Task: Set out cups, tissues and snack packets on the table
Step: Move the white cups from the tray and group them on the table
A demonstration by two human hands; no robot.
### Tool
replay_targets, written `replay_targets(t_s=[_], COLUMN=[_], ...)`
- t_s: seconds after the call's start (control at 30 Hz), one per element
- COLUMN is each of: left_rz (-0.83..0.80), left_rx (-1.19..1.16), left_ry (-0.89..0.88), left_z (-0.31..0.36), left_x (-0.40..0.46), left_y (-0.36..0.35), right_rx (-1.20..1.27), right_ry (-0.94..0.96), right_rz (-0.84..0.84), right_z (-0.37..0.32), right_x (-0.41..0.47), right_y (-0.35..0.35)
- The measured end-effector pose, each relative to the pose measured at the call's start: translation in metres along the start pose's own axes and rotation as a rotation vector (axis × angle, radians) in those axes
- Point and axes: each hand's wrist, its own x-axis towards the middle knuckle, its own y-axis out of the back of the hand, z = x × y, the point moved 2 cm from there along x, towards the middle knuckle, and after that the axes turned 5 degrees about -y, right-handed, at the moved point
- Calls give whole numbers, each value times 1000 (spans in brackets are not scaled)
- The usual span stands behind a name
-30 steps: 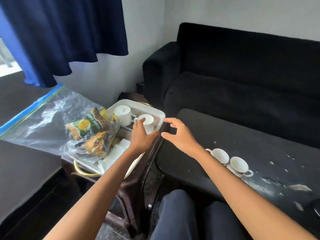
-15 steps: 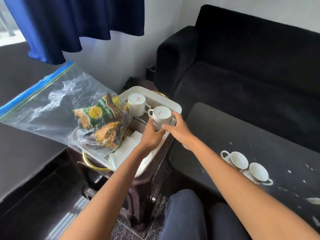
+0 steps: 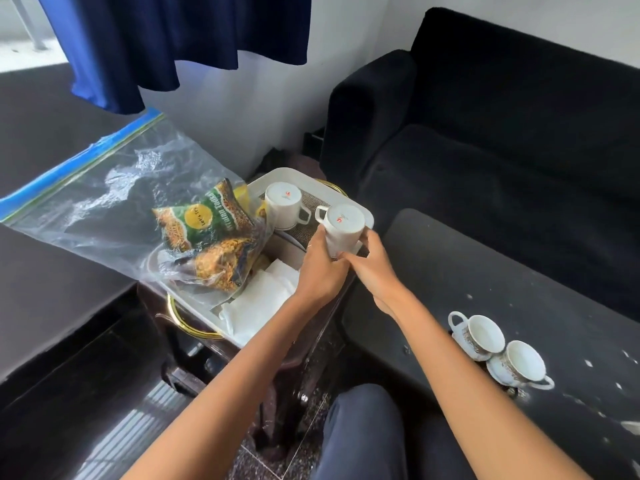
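White and upside down, the cup [image 3: 344,227] sits above the tray [image 3: 366,216] with the left hand [image 3: 320,271] and right hand [image 3: 372,263] both wrapped round it, so a loose grip or a bump against its neighbour cup [image 3: 284,205] could topple it.

A home sitting room: a black sofa [image 3: 502,140], a dark low table [image 3: 485,289] and a blue curtain [image 3: 180,39].
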Motion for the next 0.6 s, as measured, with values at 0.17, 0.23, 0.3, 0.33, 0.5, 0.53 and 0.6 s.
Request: replay_targets(t_s=[0.17, 0.23, 0.3, 0.33, 0.5, 0.53, 0.6], left_rz=[8, 1, -6, -12, -77, -88, -114], left_rx=[-84, -130, -154, -166, -259, -275, -328], left_ry=[-30, -29, -26, -24, 3, 11, 89], left_z=[30, 40, 50, 55, 68, 69, 71], left_x=[-4, -11, -20, -24, -50, -55, -64], left_y=[-13, -20, -26, -30, -44, -46, -51], right_rx=[174, 242, 287, 299, 316, 328, 374], right_ry=[83, 107, 147, 167, 192, 190, 156], right_rz=[73, 96, 118, 127, 155, 157, 167], right_z=[-18, -23, -28, -29, -29, -28, -25], right_x=[-17, -26, -39, -46, -85, -92, -108], right_y=[25, 36, 47, 51, 73, 76, 84])
